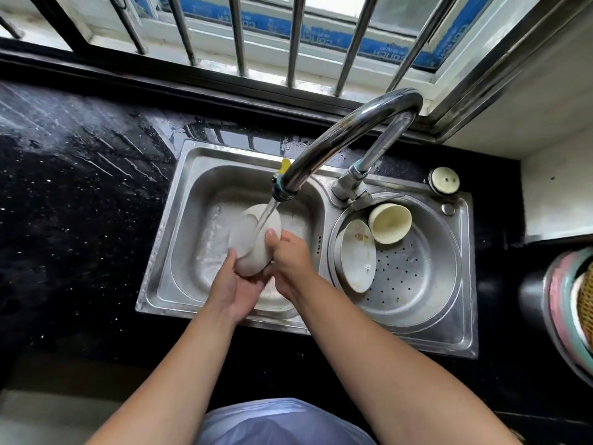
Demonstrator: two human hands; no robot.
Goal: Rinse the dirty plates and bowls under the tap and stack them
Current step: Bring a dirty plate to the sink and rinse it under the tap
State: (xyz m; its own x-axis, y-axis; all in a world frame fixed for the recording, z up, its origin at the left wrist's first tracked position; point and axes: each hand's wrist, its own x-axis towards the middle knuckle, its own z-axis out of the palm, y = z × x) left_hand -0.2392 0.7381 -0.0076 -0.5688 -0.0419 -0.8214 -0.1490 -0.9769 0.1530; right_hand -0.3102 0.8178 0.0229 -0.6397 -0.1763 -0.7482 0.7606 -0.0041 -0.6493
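Note:
A white bowl (248, 244) is turned bottom-up over the left basin (192, 200) of the steel sink, and water from the curved tap (340, 139) runs onto it. My left hand (232, 284) cups it from below. My right hand (288, 261) grips its right side, thumb on the bowl's wall. In the round right basin (426, 284) a white plate with a flower print (357, 255) leans on edge, and a cream bowl (390, 223) lies tilted beside it.
A black speckled counter (80, 187), wet in places, surrounds the sink. A cream sink plug (444, 180) sits at the back right. Window bars (237, 33) run behind the tap. A colourful round container (571, 309) stands at the right edge.

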